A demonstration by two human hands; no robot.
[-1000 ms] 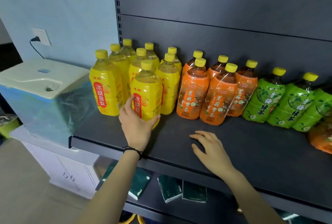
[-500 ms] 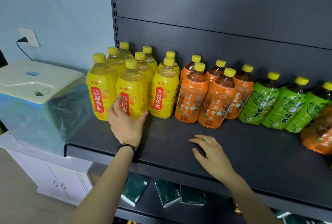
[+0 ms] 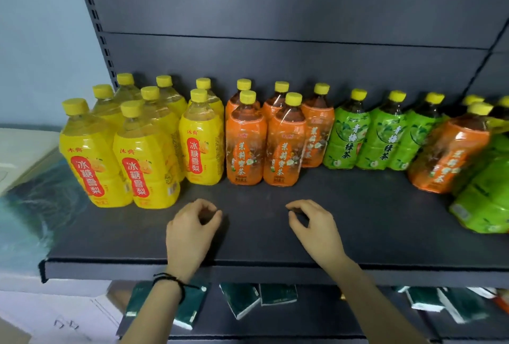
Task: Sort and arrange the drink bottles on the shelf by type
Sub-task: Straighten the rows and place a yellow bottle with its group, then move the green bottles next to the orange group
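Left hand (image 3: 190, 230) has let go of the front yellow bottle (image 3: 144, 159) and pulled back; both hands now loosely curled, holding nothing, over bare shelf (image 3: 385, 222). Right hand (image 3: 316, 228) idle. Yellow group looks done. Stray orange bottle (image 3: 446, 156) sits among green bottles (image 3: 347, 137), far right, blurry; probably next.

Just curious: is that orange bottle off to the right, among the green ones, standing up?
Upright, it seems: the orange bottle rests on its base, cap topmost; its lean may be lens distortion.
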